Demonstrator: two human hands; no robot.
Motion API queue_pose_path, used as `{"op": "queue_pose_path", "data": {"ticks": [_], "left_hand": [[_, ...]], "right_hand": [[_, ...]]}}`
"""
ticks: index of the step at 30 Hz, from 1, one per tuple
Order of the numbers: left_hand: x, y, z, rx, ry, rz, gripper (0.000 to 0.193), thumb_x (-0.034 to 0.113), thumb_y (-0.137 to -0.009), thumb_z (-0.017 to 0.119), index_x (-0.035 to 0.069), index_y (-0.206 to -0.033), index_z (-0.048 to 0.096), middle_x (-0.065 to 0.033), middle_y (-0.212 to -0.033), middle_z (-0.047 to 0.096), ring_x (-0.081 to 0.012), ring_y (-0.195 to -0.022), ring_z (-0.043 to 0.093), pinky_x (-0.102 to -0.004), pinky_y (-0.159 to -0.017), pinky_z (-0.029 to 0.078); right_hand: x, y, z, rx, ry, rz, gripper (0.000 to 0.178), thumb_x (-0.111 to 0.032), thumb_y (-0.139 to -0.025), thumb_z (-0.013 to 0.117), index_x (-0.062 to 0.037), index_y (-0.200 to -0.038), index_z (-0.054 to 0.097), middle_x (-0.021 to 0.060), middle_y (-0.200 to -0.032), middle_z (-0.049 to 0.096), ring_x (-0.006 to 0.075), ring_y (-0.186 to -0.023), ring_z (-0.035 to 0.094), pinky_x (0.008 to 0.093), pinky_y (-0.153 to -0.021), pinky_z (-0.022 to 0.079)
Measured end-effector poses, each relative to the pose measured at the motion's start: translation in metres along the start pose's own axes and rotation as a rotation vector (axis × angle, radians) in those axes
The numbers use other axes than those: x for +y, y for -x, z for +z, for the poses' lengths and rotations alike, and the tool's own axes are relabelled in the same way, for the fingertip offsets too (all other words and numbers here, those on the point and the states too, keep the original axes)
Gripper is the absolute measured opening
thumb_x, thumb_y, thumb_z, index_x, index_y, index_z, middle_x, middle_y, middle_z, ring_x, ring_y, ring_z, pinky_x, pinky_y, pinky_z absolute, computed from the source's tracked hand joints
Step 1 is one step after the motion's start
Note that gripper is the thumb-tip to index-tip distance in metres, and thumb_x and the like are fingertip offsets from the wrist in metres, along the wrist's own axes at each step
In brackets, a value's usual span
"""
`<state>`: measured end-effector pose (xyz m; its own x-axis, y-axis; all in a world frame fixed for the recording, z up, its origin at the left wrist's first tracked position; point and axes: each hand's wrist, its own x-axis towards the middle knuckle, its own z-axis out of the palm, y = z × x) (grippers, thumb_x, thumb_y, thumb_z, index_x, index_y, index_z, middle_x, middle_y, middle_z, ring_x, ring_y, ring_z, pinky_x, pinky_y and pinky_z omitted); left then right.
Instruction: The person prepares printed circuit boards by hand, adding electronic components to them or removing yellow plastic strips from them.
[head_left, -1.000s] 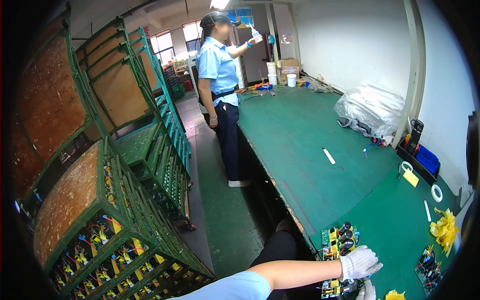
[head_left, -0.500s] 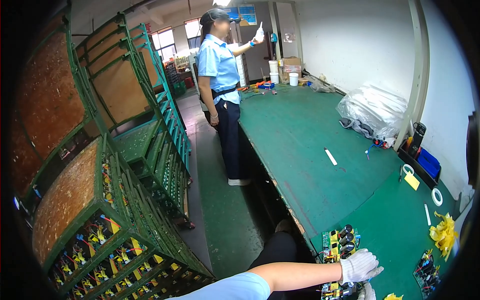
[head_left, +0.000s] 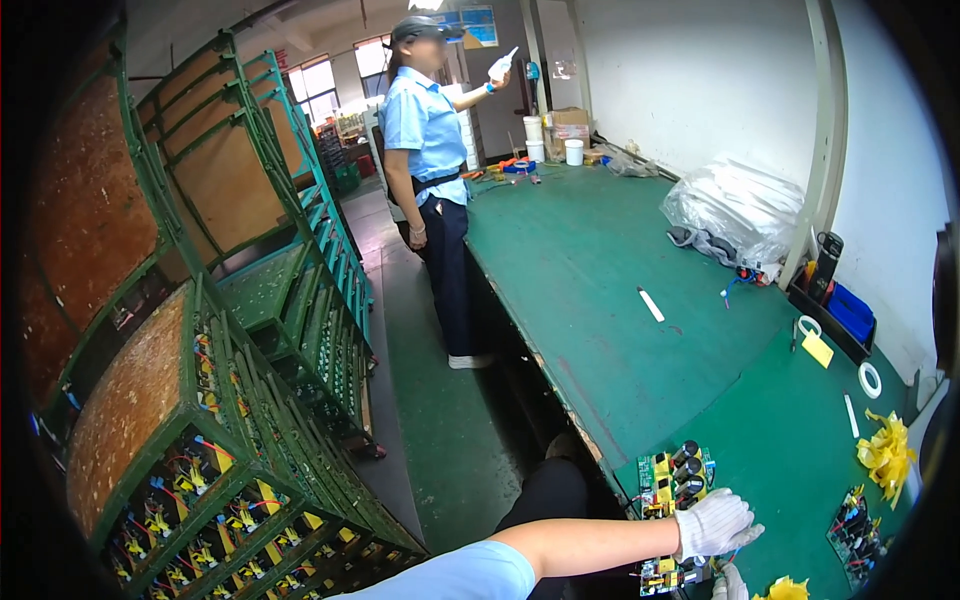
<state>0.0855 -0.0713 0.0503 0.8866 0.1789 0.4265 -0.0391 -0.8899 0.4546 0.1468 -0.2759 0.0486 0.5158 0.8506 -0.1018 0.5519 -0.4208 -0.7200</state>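
Note:
My left hand (head_left: 714, 524), in a white knit glove, reaches across a green circuit board (head_left: 648, 490) at the near edge of the bench. Its fingers are bent and drawn together just right of the board; what they pinch is hidden, though a bit of coloured wire shows below them. My right hand (head_left: 731, 583), gloved too, is cut off by the lower edge. Its visible fingers look curled together beside the board's near end, their grip hidden. Black cylindrical capacitors (head_left: 688, 468) and yellow parts stand on the board, whose middle my left wrist covers.
Right of my hands lie another circuit board (head_left: 856, 538) and crumpled yellow tape pieces (head_left: 886, 455). Tape rolls (head_left: 870, 380), a black bin (head_left: 838, 315) and a white-handled tool (head_left: 651, 305) rest on the green bench (head_left: 590, 260). Racks of boards (head_left: 220, 480) stand left; a co-worker (head_left: 428, 150) stands beyond.
The view has shifted slightly, moving the scene a little left. My left hand stays over the board with small finger movement. The co-worker's raised hand is slightly lower.

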Motion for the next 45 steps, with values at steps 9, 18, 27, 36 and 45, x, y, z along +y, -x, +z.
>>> {"op": "queue_pose_path", "data": {"ticks": [9,18,27,36,45], "left_hand": [[-0.003,-0.006,-0.012,0.035,-0.033,0.007,0.047,0.037,-0.098,0.048,0.009,-0.062,0.058,-0.0122,-0.062,0.056,-0.0326,-0.062,0.058,-0.0446,-0.065,0.043],[0.001,0.002,-0.009,0.075,-0.069,0.038,0.038,0.035,-0.096,0.053,0.010,-0.069,0.060,-0.0087,-0.064,0.057,-0.0285,-0.064,0.059,-0.0410,-0.066,0.044],[-0.002,-0.015,-0.038,-0.033,-0.196,0.088,0.017,0.020,-0.077,0.057,0.013,-0.062,0.063,-0.0106,-0.064,0.061,-0.0285,-0.064,0.063,-0.0438,-0.061,0.048],[-0.065,0.003,-0.019,0.205,-0.353,-0.064,0.026,0.023,-0.093,0.053,0.011,-0.113,0.064,-0.0106,-0.118,0.065,-0.0316,-0.117,0.055,-0.0510,-0.105,0.036],[-0.065,0.009,-0.013,0.174,-0.235,-0.041,0.027,0.021,-0.096,0.053,0.012,-0.120,0.061,-0.0099,-0.116,0.066,-0.0344,-0.114,0.057,-0.0526,-0.105,0.036]], "right_hand": [[-0.010,-0.011,-0.008,-0.127,-0.084,0.043,0.047,-0.026,-0.105,0.043,0.0049,-0.140,0.046,0.0218,-0.140,0.051,0.0302,-0.132,0.046,0.0360,-0.111,0.035],[-0.011,-0.015,-0.005,-0.099,-0.056,-0.085,0.036,-0.009,-0.096,0.042,0.0014,-0.126,0.059,0.0217,-0.119,0.065,0.0351,-0.113,0.061,0.0374,-0.099,0.045],[0.012,-0.004,0.007,-0.069,-0.250,0.123,0.042,-0.021,-0.098,0.043,0.0015,-0.130,0.057,0.0183,-0.124,0.063,0.0294,-0.118,0.057,0.0367,-0.102,0.043],[-0.034,-0.025,-0.001,-0.179,-0.615,0.289,0.046,-0.021,-0.096,0.052,-0.0090,-0.140,0.052,-0.0069,-0.081,0.047,0.0030,-0.061,0.037,0.0193,-0.051,0.030],[-0.043,-0.017,-0.005,-0.282,-1.041,0.355,0.046,-0.028,-0.100,0.048,-0.0080,-0.141,0.047,-0.0066,-0.079,0.040,0.0019,-0.055,0.033,0.0188,-0.047,0.029]]}}
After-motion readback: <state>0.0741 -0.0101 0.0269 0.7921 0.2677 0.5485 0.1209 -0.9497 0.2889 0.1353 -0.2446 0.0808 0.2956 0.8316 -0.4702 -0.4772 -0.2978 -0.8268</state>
